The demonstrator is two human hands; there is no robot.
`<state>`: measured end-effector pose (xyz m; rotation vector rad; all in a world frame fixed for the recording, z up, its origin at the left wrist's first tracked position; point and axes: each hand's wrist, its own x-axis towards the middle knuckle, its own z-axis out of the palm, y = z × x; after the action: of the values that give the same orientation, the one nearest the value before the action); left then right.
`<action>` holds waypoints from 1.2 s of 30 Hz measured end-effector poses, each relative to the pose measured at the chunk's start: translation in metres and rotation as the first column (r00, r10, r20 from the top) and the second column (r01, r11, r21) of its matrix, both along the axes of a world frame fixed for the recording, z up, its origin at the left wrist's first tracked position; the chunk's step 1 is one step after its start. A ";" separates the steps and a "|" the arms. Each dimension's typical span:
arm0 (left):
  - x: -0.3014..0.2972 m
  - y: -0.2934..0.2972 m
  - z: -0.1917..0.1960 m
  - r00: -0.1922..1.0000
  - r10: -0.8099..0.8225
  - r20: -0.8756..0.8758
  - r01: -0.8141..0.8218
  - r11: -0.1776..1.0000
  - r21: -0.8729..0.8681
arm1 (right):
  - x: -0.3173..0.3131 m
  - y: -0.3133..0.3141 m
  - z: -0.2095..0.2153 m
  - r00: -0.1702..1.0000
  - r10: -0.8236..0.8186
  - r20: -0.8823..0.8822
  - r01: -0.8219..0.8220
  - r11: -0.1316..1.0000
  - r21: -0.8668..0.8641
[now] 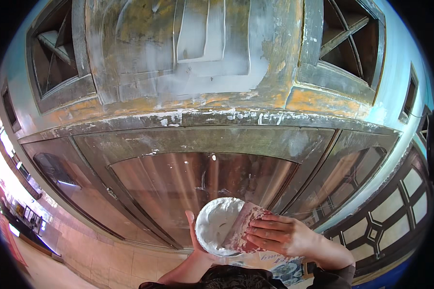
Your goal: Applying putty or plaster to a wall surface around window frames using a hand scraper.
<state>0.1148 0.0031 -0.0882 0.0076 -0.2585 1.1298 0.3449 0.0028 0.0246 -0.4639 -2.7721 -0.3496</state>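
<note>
My left hand (201, 253) supports a round white tub (198, 230) from its left side and underneath, with the thumb up along the wall; the other fingers are hidden. Thick white putty (218, 219) fills the tub, its surface uneven and smeared. In my right hand (280, 234) is a flat reddish putty spreader (247, 226), crusted with dried pale putty. Its fingers lie across the blade's face, and the blade's left edge is over the putty at the tub's right side. How deep that edge reaches, I cannot tell.
Ahead rises a wooden panel (222, 85), partly coated white over worn brown and orange patches. A putty-spotted ledge (149, 126) crosses below it, above glass-paned doors (154, 178). Latticed openings (345, 38) flank the panel. Tiled floor (103, 262) lies lower left, a patterned door (386, 221) right.
</note>
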 end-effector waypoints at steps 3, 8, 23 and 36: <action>0.000 0.000 0.002 0.999 -0.019 0.047 0.018 1.000 0.025 | 0.001 0.000 0.000 1.000 -0.002 -0.001 0.002 1.000 -0.014; -0.003 0.008 -0.017 0.999 0.040 -0.009 -0.040 0.999 -0.003 | 0.008 0.009 0.015 0.962 0.026 -0.272 -0.092 0.968 -0.234; 0.007 0.004 0.009 0.982 -0.135 -0.132 0.154 0.978 0.140 | -0.005 0.031 0.009 0.311 -0.673 -0.671 -0.854 0.113 -0.508; -0.025 0.042 0.030 0.994 -0.085 -0.071 0.106 0.910 0.400 | -0.078 0.032 0.307 0.609 0.371 -0.701 0.281 0.725 0.629</action>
<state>0.0893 0.0454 -0.0582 0.3881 -0.4383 0.9603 0.2667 0.0346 0.3314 -0.2360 -1.5698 -0.8791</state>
